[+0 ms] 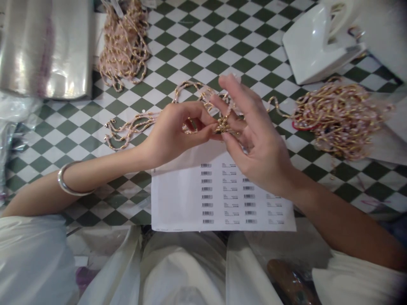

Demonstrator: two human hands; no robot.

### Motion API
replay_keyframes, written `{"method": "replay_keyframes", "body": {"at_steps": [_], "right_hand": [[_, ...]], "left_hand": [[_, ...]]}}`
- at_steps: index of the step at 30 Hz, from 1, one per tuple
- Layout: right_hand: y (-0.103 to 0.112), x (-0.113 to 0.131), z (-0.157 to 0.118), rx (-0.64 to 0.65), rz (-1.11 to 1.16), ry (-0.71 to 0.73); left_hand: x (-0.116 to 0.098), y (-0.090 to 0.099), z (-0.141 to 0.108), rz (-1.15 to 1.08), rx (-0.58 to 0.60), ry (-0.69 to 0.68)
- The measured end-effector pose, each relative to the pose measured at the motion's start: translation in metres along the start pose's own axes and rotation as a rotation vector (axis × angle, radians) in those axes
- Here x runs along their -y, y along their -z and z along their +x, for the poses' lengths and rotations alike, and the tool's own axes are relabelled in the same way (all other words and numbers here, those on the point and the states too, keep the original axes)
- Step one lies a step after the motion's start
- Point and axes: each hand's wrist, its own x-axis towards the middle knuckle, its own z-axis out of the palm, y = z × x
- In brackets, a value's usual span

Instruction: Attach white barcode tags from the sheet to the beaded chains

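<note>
Passable: checkered tabletop (203,55), top centre | Obstacles: bead strands (337,120), right; white appliance (318,44), upper right

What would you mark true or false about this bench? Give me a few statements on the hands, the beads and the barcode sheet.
1. The left hand wears a metal bangle on its forearm. True.
2. The right hand rests flat on the barcode sheet. False: its fingers pinch a pink-and-gold bead strand, and the left hand is at the same spot.
3. The barcode sheet lies nearer the person than the hands do. True.
4. The table top is plain white. False: the table top is checked green and white.
5. A tangled bundle of bead strands lies to the right of the hands. True.
</note>
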Motion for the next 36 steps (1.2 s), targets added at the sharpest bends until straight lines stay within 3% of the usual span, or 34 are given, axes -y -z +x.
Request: {"method": "replay_keyframes", "body": {"at_steps": [7, 15, 20, 23, 36], "right_hand": [[0.003, 0.002, 0.0, -0.041, -0.067, -0.035], [0.003, 0.008, 0.0, -0.095, 0.102, -0.072], [0.006, 0.01, 0.0, -0.093, 0.07, -0.083], [0.009, 0.007, 0.0, -0.069, 0.031, -0.03], [0.013, 0.005, 0.005, -0.108, 0.001, 0.003]], "left_hand": [[0.006, 0.002, 0.006, -0.032, 0.025, 0.004], [0.017, -0.002, 0.008, -0.437, 0.199, -0.007], [0.015, 0.001, 0.009, -0.256, 0.148, -0.009], [0.014, 0.002, 0.009, -0.167, 0.084, -0.087], [0.016, 0.0, 0.006, -0.43, 0.13, -0.13]]}}
